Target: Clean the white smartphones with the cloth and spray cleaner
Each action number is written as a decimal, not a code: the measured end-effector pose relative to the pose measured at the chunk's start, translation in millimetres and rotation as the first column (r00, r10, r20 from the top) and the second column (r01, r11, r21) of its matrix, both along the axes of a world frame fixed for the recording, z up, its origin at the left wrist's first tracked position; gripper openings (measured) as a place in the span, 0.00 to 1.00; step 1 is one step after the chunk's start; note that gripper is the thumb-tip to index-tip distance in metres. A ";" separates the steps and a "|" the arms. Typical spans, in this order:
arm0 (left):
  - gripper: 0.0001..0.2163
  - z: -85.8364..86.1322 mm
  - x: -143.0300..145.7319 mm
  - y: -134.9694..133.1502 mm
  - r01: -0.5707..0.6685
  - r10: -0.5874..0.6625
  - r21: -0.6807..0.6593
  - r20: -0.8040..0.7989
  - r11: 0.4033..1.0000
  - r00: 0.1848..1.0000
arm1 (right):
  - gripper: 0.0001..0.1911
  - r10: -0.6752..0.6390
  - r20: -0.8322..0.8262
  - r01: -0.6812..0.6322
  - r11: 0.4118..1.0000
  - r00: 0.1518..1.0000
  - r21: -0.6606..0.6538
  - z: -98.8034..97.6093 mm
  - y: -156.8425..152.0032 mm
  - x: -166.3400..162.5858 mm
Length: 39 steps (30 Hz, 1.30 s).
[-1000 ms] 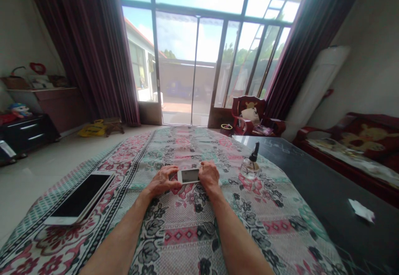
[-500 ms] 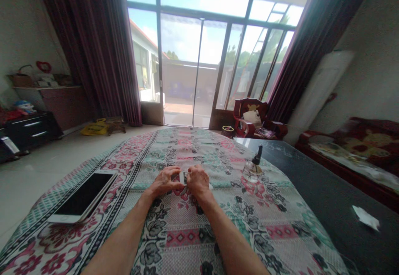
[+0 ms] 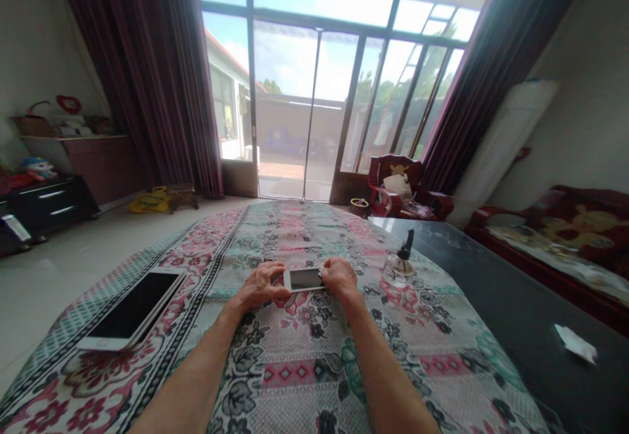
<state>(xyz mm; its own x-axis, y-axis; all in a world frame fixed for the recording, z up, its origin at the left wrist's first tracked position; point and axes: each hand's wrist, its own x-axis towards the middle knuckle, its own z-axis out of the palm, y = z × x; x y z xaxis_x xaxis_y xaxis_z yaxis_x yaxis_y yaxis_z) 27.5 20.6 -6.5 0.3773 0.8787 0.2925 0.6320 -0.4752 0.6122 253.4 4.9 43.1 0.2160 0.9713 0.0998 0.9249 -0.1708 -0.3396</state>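
A small white-framed phone (image 3: 304, 279) with a dark screen lies face up on the patterned tablecloth (image 3: 289, 342). My left hand (image 3: 263, 285) grips its left end, thumb on the near edge and fingers on the far edge. At the phone's right end is my right hand (image 3: 340, 278), its fingers curled together over the screen. A small dark bit shows by those fingertips, but what they hold is hidden. To the right stands a clear bottle (image 3: 398, 269) with a black spray top.
Two stacked tablets (image 3: 132, 309) lie on the left of the cloth, the upper one white-framed. A crumpled white paper (image 3: 576, 343) rests on the dark tabletop (image 3: 511, 309) at right. Beyond the table are a wooden chair (image 3: 398, 185) and glass doors (image 3: 304, 126).
My right hand has slid right along the phone, from near its left end to its right end, uncovering the screen. My left hand has kept its hold.
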 end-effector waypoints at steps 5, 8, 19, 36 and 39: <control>0.23 -0.9 0.3 0.4 -0.001 0.001 0.010 -0.014 1.000 1.000 | 0.12 0.128 0.043 -0.132 0.986 0.991 0.103 -12.9 -5.6 -24.4; 0.24 -2.4 -0.6 1.9 0.007 -0.007 0.020 -0.020 1.000 1.000 | 0.11 0.221 0.087 -0.232 0.963 0.971 0.138 -20.2 -11.1 -40.2; 0.24 -3.1 -0.5 1.8 0.022 -0.021 0.017 -0.040 1.000 0.999 | 0.15 0.180 0.124 -0.200 0.963 0.976 0.178 -28.6 -31.6 -42.5; 0.27 -7.1 1.7 -1.4 0.029 -0.023 0.050 -0.102 0.998 0.994 | 0.13 0.068 0.072 -0.085 0.957 0.995 0.276 -37.8 -44.6 -22.1; 0.27 -7.0 1.5 -1.6 0.027 -0.023 0.049 -0.097 0.998 0.995 | 0.13 0.165 0.089 -0.184 0.941 0.982 0.284 -38.1 -47.5 -33.1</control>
<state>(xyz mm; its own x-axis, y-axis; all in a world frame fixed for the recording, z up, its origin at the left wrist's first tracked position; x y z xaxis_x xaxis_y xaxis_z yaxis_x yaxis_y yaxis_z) 29.0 19.0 -13.5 0.4274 0.8536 0.2976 0.6743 -0.5203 0.5241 220.3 -42.6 5.1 0.0298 0.9201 0.3905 0.9525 0.0923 -0.2901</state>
